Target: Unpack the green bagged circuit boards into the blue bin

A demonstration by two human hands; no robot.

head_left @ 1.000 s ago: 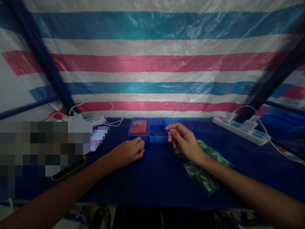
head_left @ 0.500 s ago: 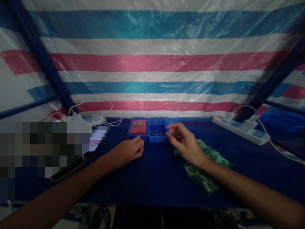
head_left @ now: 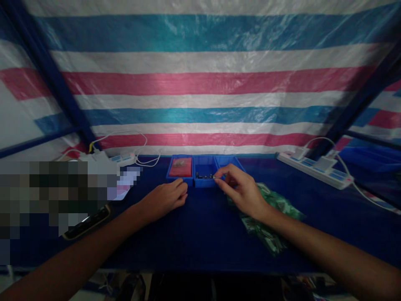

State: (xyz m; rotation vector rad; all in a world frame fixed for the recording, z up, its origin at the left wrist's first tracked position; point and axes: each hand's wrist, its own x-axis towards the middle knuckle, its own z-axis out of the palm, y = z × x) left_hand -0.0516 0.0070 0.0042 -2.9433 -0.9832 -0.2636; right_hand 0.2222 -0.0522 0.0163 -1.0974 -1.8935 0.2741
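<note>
- Right hand (head_left: 239,190): the grip is a fingertip pinch — thumb and index finger nearly meet, with a small pale piece (head_left: 215,178) between the tips; its exact shape is too small to tell.
- Position of the piece: at the near right corner of the middle blue bin (head_left: 204,183). Contact with the bin cannot be determined.
- Middle bin contents: small dark parts (head_left: 200,176), lying along the near side.
- Left hand (head_left: 167,197): fingers curled inward in a loose fist, just in front of the left blue bin (head_left: 189,181). The inside of the grip is hidden — whether it holds anything cannot be determined.
- Left bin contents: a red packet (head_left: 180,168).
- Right blue bin (head_left: 228,160): beside the middle bin, partly behind the right hand.
- Green packets (head_left: 272,239): on the table (head_left: 200,234), beside and partly beneath the right wrist.
</note>
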